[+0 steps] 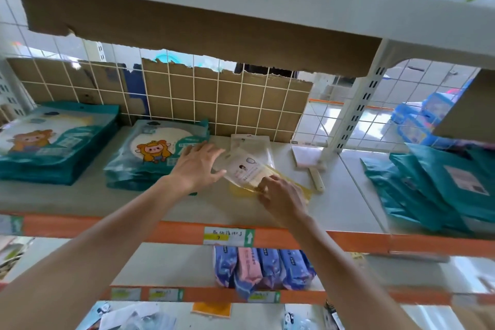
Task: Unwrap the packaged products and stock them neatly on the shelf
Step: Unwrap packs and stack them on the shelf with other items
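Observation:
A small stack of clear-and-yellow product packs (247, 169) lies on the grey shelf board (107, 201), just in front of another pale pack (250, 140) leaning near the back grid. My left hand (197, 165) lies flat with spread fingers against the left edge of the top pack. At the stack's front right corner, my right hand (278, 194) curls its fingertips over the yellow packs' edge. The lower packs are partly hidden under the top one and my right hand.
Teal cartoon packs (155, 153) are stacked left of my hands, another teal stack (53, 139) farther left. Teal bags (439, 185) lie on the right. A white upright post (348, 112) and white paper pieces (308, 154) stand right of the stack. Blue and pink packs (262, 266) fill the lower shelf.

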Motion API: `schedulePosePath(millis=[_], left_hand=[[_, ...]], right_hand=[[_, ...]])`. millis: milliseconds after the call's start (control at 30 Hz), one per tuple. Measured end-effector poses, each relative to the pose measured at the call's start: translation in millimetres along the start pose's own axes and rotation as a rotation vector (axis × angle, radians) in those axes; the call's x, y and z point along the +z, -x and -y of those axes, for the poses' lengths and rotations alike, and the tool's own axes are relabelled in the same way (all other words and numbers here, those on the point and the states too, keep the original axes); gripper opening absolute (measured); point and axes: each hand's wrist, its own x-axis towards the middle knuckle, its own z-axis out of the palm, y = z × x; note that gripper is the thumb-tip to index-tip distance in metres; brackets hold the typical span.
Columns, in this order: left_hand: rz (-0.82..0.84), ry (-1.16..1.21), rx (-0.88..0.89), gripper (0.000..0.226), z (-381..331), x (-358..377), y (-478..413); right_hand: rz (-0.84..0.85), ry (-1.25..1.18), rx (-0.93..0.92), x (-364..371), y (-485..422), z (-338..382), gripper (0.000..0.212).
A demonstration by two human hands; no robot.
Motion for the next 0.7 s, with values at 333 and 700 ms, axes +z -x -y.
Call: schedulePosePath(millis=[333,700], left_hand=[[-0.229,0.423,0.040,0.075,2,-25,-18],[0.093,1.414,-0.432,0.063,-24,-25,-34]], right_hand=[[-0.379,-0.084,0.166,-59,-21,-9,0.016],[-0.578,-0.508,0.030,-100,-37,-19,0.013]])
